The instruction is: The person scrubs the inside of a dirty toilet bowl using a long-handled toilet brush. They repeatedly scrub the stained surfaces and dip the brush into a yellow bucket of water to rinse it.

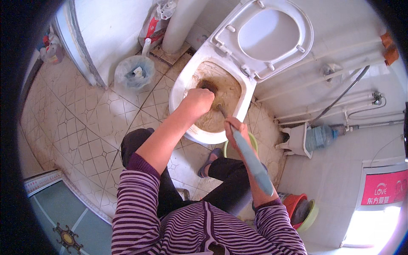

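Note:
A white toilet (176, 87) stands in front of me with its seat (231, 34) raised; its bowl is stained brown inside. My left hand (199, 102) is closed, reaching over the left side of the bowl. What it grips is hidden; a dark patch shows just beyond its knuckles, and I cannot tell whether that is a tool's end or the drain. My right hand (236, 127), at the near right rim, is wrapped round a tool with a long, flat grey-blue handle (250, 157). The handle lies back along my right forearm, while a thin dark shaft points into the bowl.
A lined waste bin (121, 83) stands left of the toilet, near a pipe (182, 25). A green basin (253, 140) sits by my right hand. Red and green tubs (297, 208) and a stool (297, 138) with a blue water bottle (318, 138) are on the right.

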Motion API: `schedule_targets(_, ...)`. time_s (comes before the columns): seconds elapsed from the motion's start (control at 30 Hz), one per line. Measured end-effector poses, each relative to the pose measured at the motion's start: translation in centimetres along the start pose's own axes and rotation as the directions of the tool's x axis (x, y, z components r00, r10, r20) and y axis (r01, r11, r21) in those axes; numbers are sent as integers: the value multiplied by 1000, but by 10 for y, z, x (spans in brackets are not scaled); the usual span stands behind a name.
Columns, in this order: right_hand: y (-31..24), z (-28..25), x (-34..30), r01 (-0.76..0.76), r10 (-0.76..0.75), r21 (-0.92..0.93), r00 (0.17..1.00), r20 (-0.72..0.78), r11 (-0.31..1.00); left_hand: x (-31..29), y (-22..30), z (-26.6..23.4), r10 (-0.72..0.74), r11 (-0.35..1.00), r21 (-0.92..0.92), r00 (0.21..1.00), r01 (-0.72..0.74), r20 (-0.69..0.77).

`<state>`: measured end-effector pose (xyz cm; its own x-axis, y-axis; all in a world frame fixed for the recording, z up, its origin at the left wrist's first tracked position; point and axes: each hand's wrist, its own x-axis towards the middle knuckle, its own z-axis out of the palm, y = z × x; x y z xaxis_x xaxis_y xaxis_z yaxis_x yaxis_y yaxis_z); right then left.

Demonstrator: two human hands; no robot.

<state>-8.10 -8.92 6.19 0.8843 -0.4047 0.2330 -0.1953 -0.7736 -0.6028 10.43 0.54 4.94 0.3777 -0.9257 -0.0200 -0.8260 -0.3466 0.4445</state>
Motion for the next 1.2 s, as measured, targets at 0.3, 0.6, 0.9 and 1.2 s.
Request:
schedule_targets(0.3,21,3,13,10,-14,48,996,86,999,-3,-3,-1,-25,1000,5,999,25,-42)
schedule_targets(0.6,27,1,1,-85,85,-1,996,33,996,11,-14,8,28,999,21,998,-27,-57)
schedule_targets(0.9,4,28,-15,30,-36,58,992,122,998,1,-7,-4,70,997,32,990,-74,120)
schedule_targets(1.2,-1,-20,-31,-248,227,148,963,145,957,4,-15,16,184,978,-98,982,-187,-40)
